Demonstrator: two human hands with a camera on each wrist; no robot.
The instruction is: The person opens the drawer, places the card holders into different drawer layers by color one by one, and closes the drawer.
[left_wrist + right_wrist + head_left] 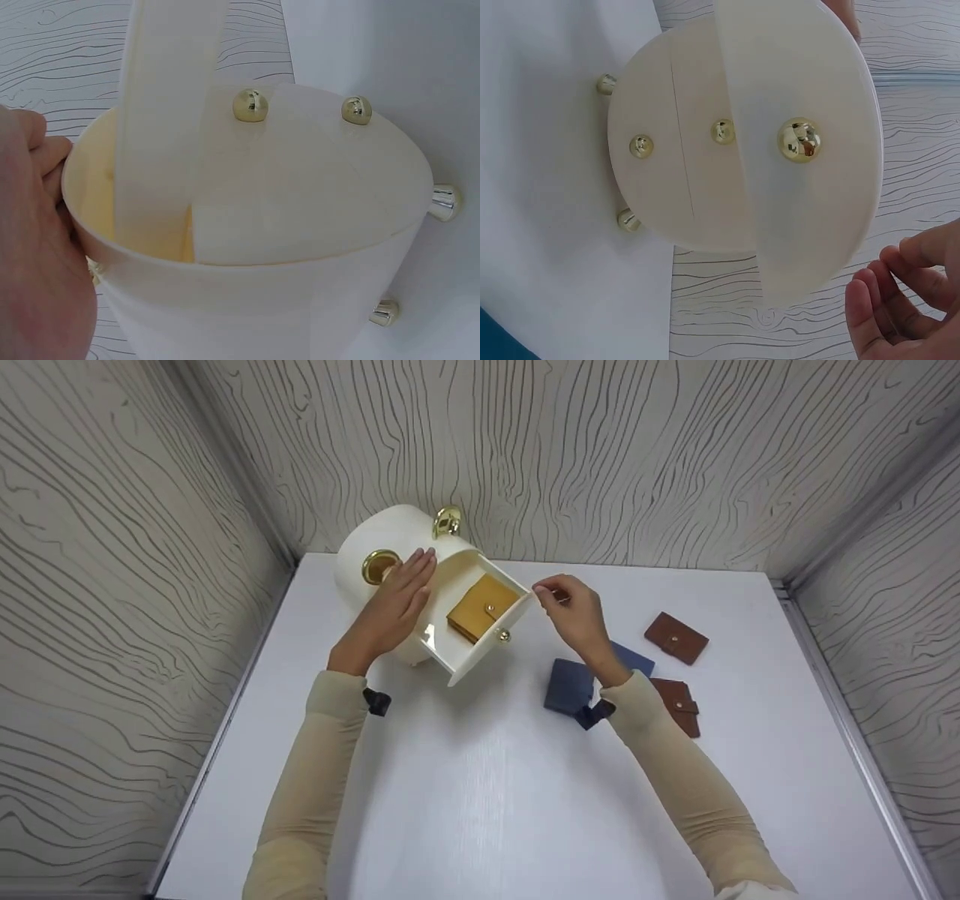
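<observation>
A round white cabinet [397, 529] stands at the back left with its top drawer [465, 666] pulled out. Inside lies a mustard-yellow wallet [480, 604] with a small snap. My left hand [390, 611] rests on the cabinet's top beside the drawer opening, fingers extended. At the drawer's far front corner is my right hand [574, 611], its fingers loosely bent and nothing between them. The right wrist view shows those fingertips [862, 300] just off the edge of the drawer front, which bears a gold knob [799, 139]. Two lower drawers appear closed in that view.
Right of the cabinet lie two blue wallets [570, 686], one partly under my right forearm. Farther right are two brown wallets, a back one [676, 637] and a nearer one [686, 712]. Gold ear-like fittings [448, 521] stick up from the cabinet. Patterned walls [525, 457] enclose the table.
</observation>
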